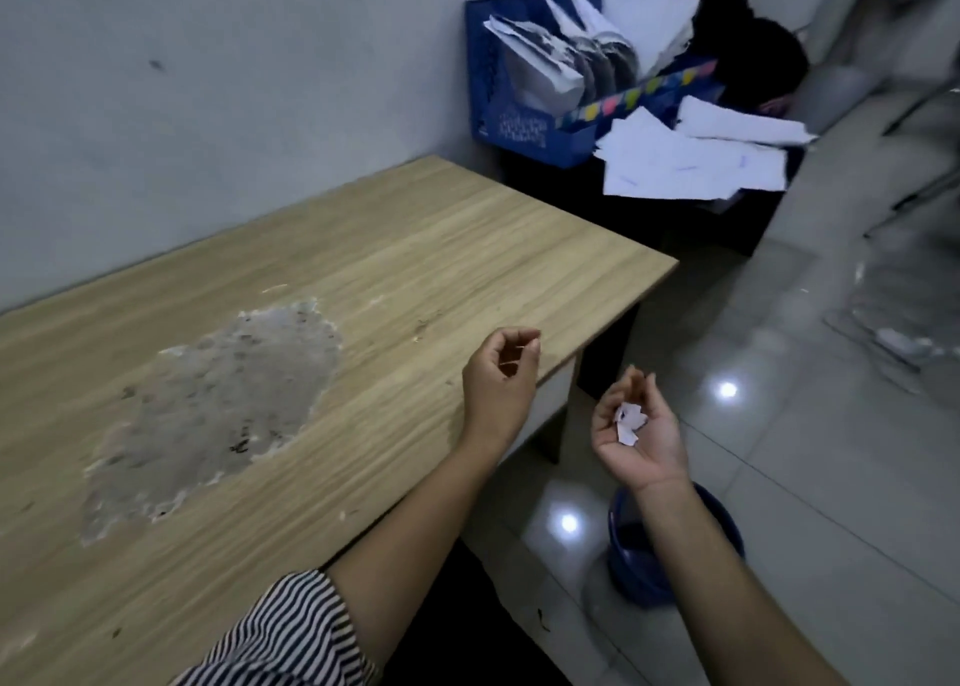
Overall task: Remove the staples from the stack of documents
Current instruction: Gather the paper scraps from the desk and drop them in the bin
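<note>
At lower centre of the frame, the left hand (500,373) rests on the wooden table (363,248) edge, fingers curled, thumb and forefinger pinching something too small to identify. Lower right, the right hand (636,438) is cupped palm-up, holding torn paper scraps (629,422) above a blue bin (631,576). Upper right, loose documents (691,165) lie beside a blue file box (519,113).
</note>
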